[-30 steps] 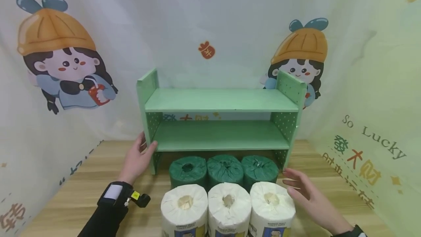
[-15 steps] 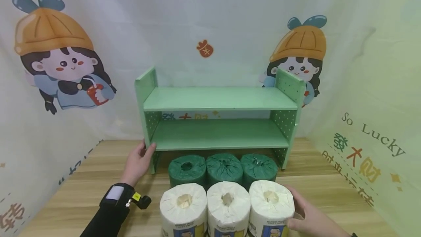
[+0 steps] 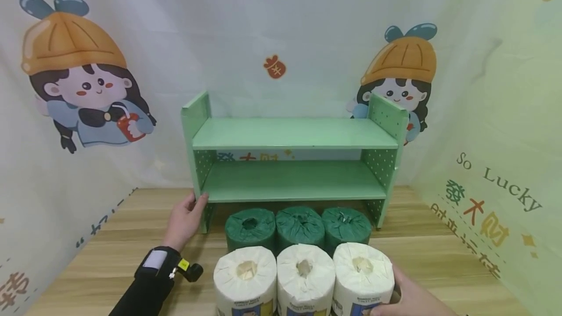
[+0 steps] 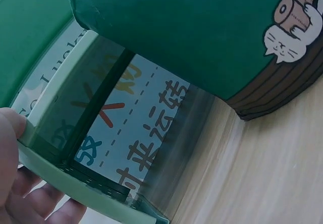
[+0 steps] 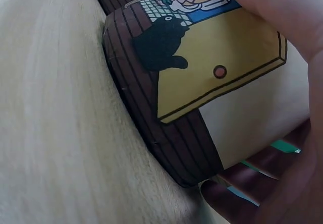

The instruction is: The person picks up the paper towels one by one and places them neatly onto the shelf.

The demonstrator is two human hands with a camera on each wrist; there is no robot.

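Note:
My left hand (image 3: 183, 221) grips the left side panel of a green two-tier shelf (image 3: 294, 179), its thumb on the front edge and its fingers behind. The left wrist view shows the fingers (image 4: 38, 199) curled round the panel's edge. Before me stands a row of three white-wrapped toilet paper rolls (image 3: 306, 277). My right hand (image 3: 410, 296) holds the rightmost white toilet roll (image 3: 365, 277) from its right side. Close up, the thumb (image 5: 282, 7) lies over the printed wrapper and the fingers reach round the far side. That roll's base sits close to the table.
Three green-wrapped toilet rolls (image 3: 300, 226) stand between the white row and the shelf, below its lower board. A wooden table (image 3: 439, 257) carries everything. Behind and at both sides hangs a cloth backdrop (image 3: 281, 28) printed with cartoon figures and writing.
My right hand has come in from beside the rolls and taken hold of the rightmost white toilet roll. My left hand has slid slightly down the shelf's side panel.

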